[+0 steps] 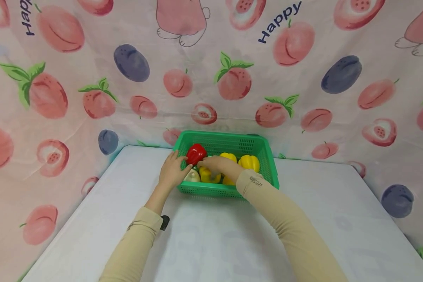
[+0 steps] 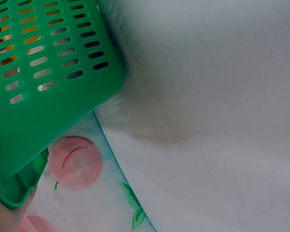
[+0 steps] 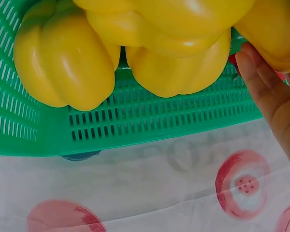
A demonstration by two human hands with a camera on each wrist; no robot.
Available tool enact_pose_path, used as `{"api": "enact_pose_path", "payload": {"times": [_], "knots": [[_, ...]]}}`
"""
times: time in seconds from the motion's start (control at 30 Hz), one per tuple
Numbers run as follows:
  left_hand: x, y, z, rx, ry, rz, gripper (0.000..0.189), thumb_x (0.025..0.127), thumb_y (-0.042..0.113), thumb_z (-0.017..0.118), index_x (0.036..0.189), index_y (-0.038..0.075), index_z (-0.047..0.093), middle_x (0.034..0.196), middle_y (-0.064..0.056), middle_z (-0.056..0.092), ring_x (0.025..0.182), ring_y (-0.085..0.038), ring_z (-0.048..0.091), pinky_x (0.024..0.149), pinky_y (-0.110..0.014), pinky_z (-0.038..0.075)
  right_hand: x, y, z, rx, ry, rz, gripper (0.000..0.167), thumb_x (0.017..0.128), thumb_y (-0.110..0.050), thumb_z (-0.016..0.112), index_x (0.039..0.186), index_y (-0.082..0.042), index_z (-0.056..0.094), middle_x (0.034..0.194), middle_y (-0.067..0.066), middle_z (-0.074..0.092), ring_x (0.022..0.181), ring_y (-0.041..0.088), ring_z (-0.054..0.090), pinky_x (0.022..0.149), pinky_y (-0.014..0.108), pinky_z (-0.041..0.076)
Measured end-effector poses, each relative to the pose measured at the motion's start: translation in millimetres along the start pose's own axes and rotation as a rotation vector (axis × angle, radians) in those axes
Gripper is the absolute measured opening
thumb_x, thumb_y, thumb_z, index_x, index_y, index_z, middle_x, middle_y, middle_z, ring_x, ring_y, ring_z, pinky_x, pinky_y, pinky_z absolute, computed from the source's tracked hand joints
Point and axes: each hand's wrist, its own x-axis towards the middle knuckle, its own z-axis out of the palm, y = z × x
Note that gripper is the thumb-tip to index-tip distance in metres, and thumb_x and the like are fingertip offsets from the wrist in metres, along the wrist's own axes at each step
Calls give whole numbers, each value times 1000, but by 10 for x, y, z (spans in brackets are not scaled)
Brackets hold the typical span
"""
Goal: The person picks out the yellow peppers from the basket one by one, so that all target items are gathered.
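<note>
A green plastic basket holds several bell peppers. My left hand is at its left rim, fingers spread, thumb and index reaching inside beside a red bell pepper. In the left wrist view only a bit of this hand shows, by the basket corner. My right hand reaches over the basket from the right, its fingers curved over a yellow bell pepper. The right wrist view shows its fingers against that pepper; the thumb is hidden. A pale rounded thing lies under the left thumb.
Other yellow bell peppers fill the basket's right part. The basket stands at the back of a white table, close to a fruit-printed cloth hanging behind. A small black object is at the left wrist.
</note>
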Motion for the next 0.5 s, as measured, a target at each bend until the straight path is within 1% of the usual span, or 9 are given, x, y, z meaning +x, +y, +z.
{"api": "enact_pose_path", "payload": {"times": [0.07,0.3,0.4,0.5], "knots": [[-1,-4,4,0,1,0,46,95,37,52,128,5,57,150,-23,30,142,-38,23,114,-53,26,-9,6,3,-15,-1,-4,58,89,-15,65,141,-16,40,141,6,48,127,24,47,109,38,39],[-12,1,-2,-10,2,-1,45,95,36,52,128,5,57,151,-24,30,142,-39,23,114,-53,25,-104,-24,17,-44,1,30,63,88,-15,66,145,-15,38,147,3,43,133,24,43,112,38,35],[-9,15,-3,-11,1,1,45,95,36,52,127,5,57,151,-24,30,142,-39,22,114,-53,25,-142,-20,6,-56,19,25,61,88,-15,67,143,-14,40,146,3,45,131,24,45,110,37,37],[-13,11,-9,-5,-2,1,46,95,37,52,128,5,57,151,-24,30,142,-39,23,114,-53,25,-177,-17,-16,-32,35,20,60,86,-14,68,141,-14,43,146,4,44,128,25,48,109,38,39]]}}
